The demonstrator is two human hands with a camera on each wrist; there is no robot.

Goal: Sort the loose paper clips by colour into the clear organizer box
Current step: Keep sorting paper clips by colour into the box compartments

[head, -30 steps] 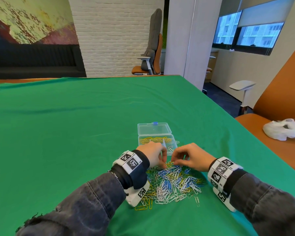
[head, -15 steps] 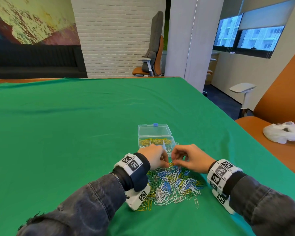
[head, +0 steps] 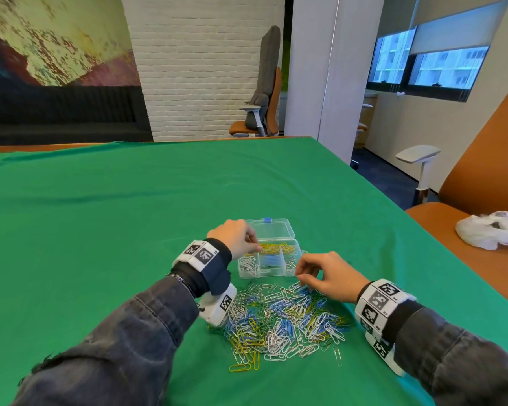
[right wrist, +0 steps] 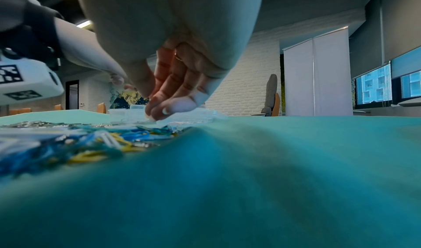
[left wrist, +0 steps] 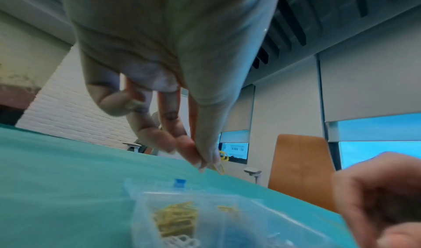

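Yellow clip (left wrist: 219, 163): pinched in my left hand (head: 237, 238) — long axis hanging downward over the organizer box (head: 269, 272)
Right hand (head: 329, 276): fingers curled at the pile (head: 282, 320) — grasp unclear

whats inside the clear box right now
The clear organizer box holds yellow clips at the back, white clips front left and blue clips in the middle; the right compartment's contents are unclear.

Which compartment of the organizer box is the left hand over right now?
The far-left compartment, the one holding yellow clips. The left hand pinches a yellow clip above it; the blue and white compartments lie nearer the pile.
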